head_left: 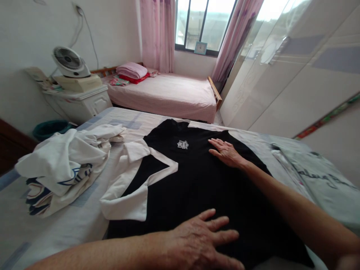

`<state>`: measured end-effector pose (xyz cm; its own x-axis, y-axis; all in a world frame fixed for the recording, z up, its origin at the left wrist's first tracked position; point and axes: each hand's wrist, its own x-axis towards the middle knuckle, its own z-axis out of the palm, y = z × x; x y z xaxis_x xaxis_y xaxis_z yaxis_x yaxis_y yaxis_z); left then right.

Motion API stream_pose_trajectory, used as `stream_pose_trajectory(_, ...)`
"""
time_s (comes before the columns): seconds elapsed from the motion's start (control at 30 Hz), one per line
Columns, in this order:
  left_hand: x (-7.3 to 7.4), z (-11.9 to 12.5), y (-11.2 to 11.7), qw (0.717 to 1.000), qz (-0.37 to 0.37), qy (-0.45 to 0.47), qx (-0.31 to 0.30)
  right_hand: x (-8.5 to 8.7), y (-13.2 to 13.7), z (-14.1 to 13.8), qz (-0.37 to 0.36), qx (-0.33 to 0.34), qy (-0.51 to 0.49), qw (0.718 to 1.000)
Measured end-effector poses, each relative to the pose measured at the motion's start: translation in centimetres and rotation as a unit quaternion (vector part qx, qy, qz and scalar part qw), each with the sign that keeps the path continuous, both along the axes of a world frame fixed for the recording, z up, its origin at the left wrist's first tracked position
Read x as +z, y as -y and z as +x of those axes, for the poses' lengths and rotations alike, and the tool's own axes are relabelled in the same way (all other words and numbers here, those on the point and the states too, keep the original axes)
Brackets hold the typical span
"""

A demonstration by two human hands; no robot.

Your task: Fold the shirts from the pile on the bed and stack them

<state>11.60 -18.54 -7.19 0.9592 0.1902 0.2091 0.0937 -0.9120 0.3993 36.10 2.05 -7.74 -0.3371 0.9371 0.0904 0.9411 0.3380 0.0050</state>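
A black shirt with a white collar lies spread on the bed in front of me. Its collar points left, and a small white emblem shows on the chest. Flat on the far part of the shirt rests my right hand, its fingers stretched out. Closer to me, my left hand lies over the near part of the fabric with fingers spread. Neither hand grips anything. The near edge of the shirt is partly hidden by my left arm.
Crumpled white clothing is heaped at the left of the patterned bed sheet. Pale green folded clothing lies at the right. Beyond stand a pink bed, a white cabinet with a fan, and a wardrobe.
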Motion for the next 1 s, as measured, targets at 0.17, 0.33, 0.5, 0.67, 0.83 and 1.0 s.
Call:
stream_pose_trajectory(0.17,0.8,0.1,0.2,0.997,-0.061,-0.034,-0.016,1.0,3.2,6.7,-0.002,-0.237,-0.016,0.971)
stream_pose_trajectory(0.33,0.8,0.3,0.2,0.997,-0.056,-0.048,-0.019,3.7,14.4,13.2,-0.001,-0.248,-0.058,0.967)
stream_pose_trajectory(0.5,0.9,0.4,0.5,0.996,-0.029,-0.077,-0.019,3.7,28.3,13.2,-0.141,-0.227,-0.218,0.939)
stream_pose_trajectory(0.67,0.8,0.7,0.7,0.995,-0.011,-0.101,-0.006,3.0,32.9,10.4,-0.120,-0.197,-0.285,0.930)
stream_pose_trajectory(0.83,2.2,1.1,0.5,0.992,-0.037,-0.120,0.026,1.6,31.4,7.8,-0.020,-0.227,-0.355,0.907)
stream_pose_trajectory(1.0,4.0,2.1,-0.3,0.990,-0.039,-0.098,0.092,0.6,30.1,6.6,0.042,-0.228,-0.397,0.888)
